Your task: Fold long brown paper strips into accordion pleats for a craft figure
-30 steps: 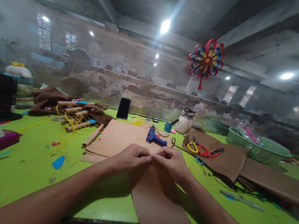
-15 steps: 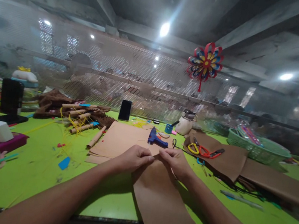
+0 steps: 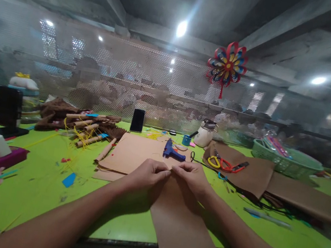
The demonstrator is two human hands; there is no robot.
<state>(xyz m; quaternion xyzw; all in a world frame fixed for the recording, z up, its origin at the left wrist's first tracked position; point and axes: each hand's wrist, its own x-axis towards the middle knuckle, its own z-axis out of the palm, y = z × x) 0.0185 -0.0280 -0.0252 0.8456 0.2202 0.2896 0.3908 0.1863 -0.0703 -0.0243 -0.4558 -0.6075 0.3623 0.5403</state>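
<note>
Right now both hands meet near the middle of the frame, at the far end of a long brown paper strip [image 3: 181, 228]. The left hand [image 3: 148, 173] has thumb and fingers closed on that end; the right hand [image 3: 193, 178] pinches it just beside, the fingertips nearly touching. From there the strip widens towards the bottom edge of the frame, right of centre, and runs past the near edge of the green table [image 3: 44, 205].

By my reading, the work in hand is fine fingertip shaping of the strip's end, perhaps a fold or a tight roll; the fingers cover too much to tell which. Any further turn would call for an even pinch from both sides, so that the end does not skew.

Just beyond the hands, a blue hot glue gun [image 3: 174, 153] lies by the light brown paper sheets [image 3: 132, 152], held by neither hand. Scissors with yellow handles [image 3: 213, 162] rest on darker brown paper [image 3: 252, 176] at centre right, with a green basket [image 3: 298, 165] behind. A bundle of paper rolls [image 3: 88, 141] sits left of centre, and a black smartphone [image 3: 137, 120] stands upright in the middle distance. No brand, label or writing can be read on any of these.
</note>
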